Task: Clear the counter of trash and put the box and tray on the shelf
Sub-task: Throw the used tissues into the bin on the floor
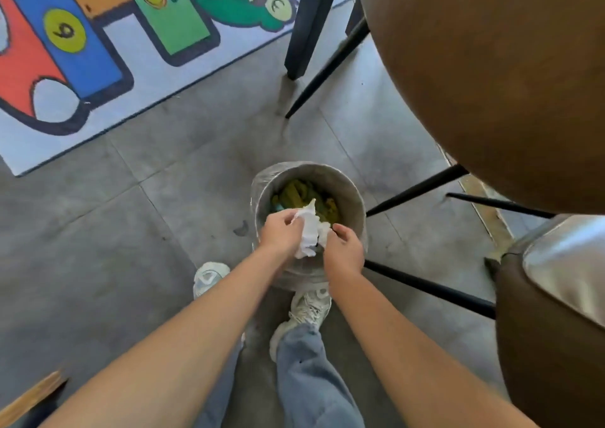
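A crumpled white paper tissue [309,229] hangs between both hands, directly above a small round bin [347,185] on the floor. My left hand [281,233] pinches the tissue's upper left part. My right hand [343,251] grips its lower right side. The bin is lined with a clear plastic bag and holds yellow-green scraps [301,195] at the bottom. The counter, the box, the tray and the shelf are out of view.
A brown round-backed chair [491,77] with thin black legs [425,285] stands right of the bin. A second brown seat with a shiny cushion [563,264] sits at the far right. A colourful numbered play mat [98,51] covers the grey tiled floor at the upper left.
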